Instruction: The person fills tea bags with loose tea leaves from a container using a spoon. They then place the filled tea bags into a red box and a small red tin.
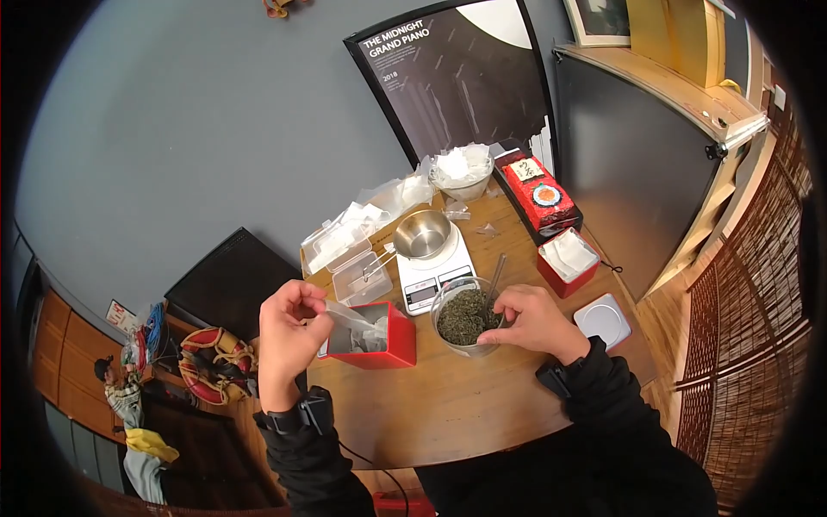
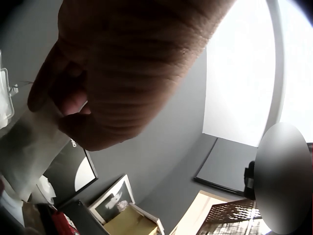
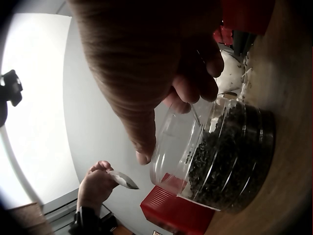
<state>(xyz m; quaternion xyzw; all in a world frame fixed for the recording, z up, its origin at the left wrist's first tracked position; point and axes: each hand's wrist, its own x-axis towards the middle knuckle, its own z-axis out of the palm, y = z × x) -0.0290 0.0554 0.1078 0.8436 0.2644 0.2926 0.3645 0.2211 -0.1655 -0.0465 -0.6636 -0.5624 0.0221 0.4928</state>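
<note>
My left hand (image 1: pixel 291 327) pinches a thin white tea bag (image 1: pixel 345 315) between thumb and fingers, over the mouth of a red tin (image 1: pixel 401 339). In the left wrist view the bag (image 2: pixel 36 142) hangs pale and translucent below the fingertips. More white bags (image 1: pixel 372 334) lie inside the tin. A clear plastic jar (image 3: pixel 166 161), partly filled with dark green dried tea leaves (image 1: pixel 465 316), stands right of it. My right hand (image 1: pixel 536 319) grips the jar at its right side, thumb at the rim and fingers curled. From the jar rises a thin metal handle (image 1: pixel 500 269).
Behind the jar, a steel bowl (image 1: pixel 422 234) sits on a white kitchen scale (image 1: pixel 457 260). An open clear plastic box (image 1: pixel 362 280) is on the left. At right are a red tin with white contents (image 1: pixel 570 263), its lid (image 1: pixel 603 320) and a red tea package (image 1: pixel 540 191).
</note>
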